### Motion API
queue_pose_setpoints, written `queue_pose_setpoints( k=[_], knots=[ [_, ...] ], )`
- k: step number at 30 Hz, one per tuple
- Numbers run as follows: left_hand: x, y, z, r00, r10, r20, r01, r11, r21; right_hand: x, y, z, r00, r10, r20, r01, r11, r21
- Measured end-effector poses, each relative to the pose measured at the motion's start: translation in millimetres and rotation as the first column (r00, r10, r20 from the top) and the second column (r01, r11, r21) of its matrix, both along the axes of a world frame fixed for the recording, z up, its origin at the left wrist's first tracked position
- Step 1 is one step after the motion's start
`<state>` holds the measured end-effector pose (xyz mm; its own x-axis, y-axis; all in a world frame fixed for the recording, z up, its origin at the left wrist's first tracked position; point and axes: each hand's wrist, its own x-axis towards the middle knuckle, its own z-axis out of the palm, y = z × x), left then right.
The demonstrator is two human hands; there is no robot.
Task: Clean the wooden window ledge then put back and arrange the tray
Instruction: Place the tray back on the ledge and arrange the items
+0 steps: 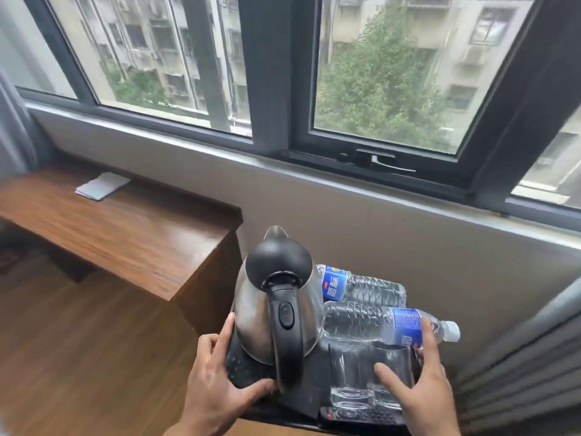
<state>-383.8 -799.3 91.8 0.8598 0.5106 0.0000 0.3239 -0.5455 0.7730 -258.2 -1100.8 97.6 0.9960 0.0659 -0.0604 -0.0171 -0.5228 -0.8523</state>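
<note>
Fingers [227,336] of L hand [210,382] & R hand [430,382] grip tray [283,418] sides

Open wood across the front and middle of the wooden ledge [125,231]; only a white notepad [102,185] near its back edge. Little room on the tray [273,415]: tall kettle [276,309] left, two bottles [377,322] lying across back and right, upright glasses [371,372] in front. Hemmed rightward by a curtain [518,357], grey wall beyond.
</note>
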Motion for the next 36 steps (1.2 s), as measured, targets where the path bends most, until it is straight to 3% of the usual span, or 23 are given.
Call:
queue_pose_setpoints(
  k=[17, 26, 36],
  knots=[
    [-98, 232, -7, 0.938, 0.345, 0.017, -0.343, 0.937, -0.058, -12, 285, -5, 0.946, 0.323, -0.019, -0.322, 0.946, 0.037],
    [-116, 327, -15, 0.860, 0.510, 0.019, -0.509, 0.859, -0.050, 18, 429, -10, 0.849, 0.528, -0.001, -0.528, 0.849, 0.029],
    [-108, 438, -17, 0.742, 0.669, -0.037, -0.669, 0.743, 0.024, 64, 604, -15, 0.718, 0.685, 0.121, -0.693, 0.721, 0.033]
  ],
)
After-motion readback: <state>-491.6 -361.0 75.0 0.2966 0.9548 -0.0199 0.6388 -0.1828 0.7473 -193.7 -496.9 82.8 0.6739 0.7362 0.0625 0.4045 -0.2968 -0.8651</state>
